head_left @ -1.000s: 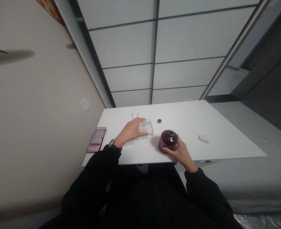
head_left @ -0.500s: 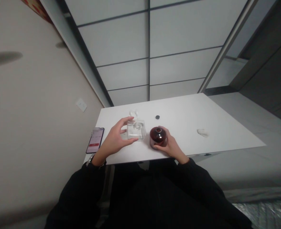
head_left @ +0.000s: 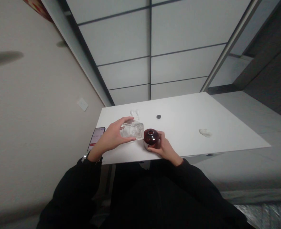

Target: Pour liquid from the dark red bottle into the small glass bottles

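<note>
My left hand (head_left: 115, 135) grips a clear square glass bottle (head_left: 133, 130) by its sides, fingers on the far side and thumb on the near side. The bottle is tilted, its neck end leaning to the right toward a dark red round bottle (head_left: 151, 137). Around that red bottle's right side curls my right hand (head_left: 163, 146), thumb in front. The red bottle stands upright with its small round mouth uncovered on top. The two bottles are very close; whether they touch I cannot tell.
On the white table (head_left: 183, 114) lie a small dark cap (head_left: 158, 116), small white pieces (head_left: 134, 113) behind the glass bottle, and a crumpled whitish scrap (head_left: 204, 132) at right. A phone (head_left: 97, 136) lies by the left edge. White panels (head_left: 126, 76) rise behind the table.
The clear bottle has gone from upright to tilted rightward in my left hand. My right hand has brought the red bottle left, closer to it.
</note>
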Demonstrator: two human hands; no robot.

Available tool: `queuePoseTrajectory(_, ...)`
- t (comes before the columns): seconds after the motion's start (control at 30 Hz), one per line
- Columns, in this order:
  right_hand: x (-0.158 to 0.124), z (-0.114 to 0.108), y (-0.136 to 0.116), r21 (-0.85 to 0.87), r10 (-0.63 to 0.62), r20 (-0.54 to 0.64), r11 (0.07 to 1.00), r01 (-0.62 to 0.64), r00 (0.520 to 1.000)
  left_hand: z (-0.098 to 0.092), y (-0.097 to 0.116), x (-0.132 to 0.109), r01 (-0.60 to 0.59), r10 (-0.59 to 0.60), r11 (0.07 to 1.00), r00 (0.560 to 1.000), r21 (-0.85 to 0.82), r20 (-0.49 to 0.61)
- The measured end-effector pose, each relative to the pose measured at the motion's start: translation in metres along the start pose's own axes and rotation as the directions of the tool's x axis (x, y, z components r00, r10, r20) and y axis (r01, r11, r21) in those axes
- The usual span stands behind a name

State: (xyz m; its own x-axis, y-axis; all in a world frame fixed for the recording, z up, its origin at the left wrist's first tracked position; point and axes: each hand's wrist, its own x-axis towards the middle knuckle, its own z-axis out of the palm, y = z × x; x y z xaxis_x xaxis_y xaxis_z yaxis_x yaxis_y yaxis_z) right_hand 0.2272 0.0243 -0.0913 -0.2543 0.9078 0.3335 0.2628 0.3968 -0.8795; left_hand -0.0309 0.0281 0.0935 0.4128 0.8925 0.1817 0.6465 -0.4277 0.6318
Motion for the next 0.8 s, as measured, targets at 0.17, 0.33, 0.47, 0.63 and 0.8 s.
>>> queuePoseTrajectory(0.17, 0.003, 0.003, -0.004, 0.025, 0.018, 0.017, 1.000, -0.019, 1.000, 0.000, -0.001, 0.004, -0.041, 0.037, 0.996, 0.998, 0.083, 0.043)
queuePoseTrajectory(0.33, 0.005, 0.005, -0.006, 0.032, 0.029, 0.026, 0.999, -0.029, 0.999, -0.002, -0.002, 0.008, -0.105, 0.088, 0.974, 0.992, 0.203, 0.091)
queuePoseTrajectory(0.47, 0.005, 0.005, -0.005, 0.039, 0.041, 0.038, 0.998, -0.043, 0.998, -0.004, 0.001, 0.010, -0.149, 0.123, 0.953, 0.986, 0.264, 0.114)
queuePoseTrajectory(0.63, 0.005, 0.004, -0.007, 0.051, 0.041, 0.040, 0.998, -0.043, 0.998, -0.008, 0.009, 0.012, -0.171, 0.129, 0.930, 0.981, 0.325, 0.146)
queuePoseTrajectory(0.8, 0.004, 0.003, -0.008, 0.061, 0.043, 0.047, 0.997, -0.046, 0.998, -0.011, 0.013, 0.015, -0.175, 0.117, 0.908, 0.978, 0.380, 0.172)
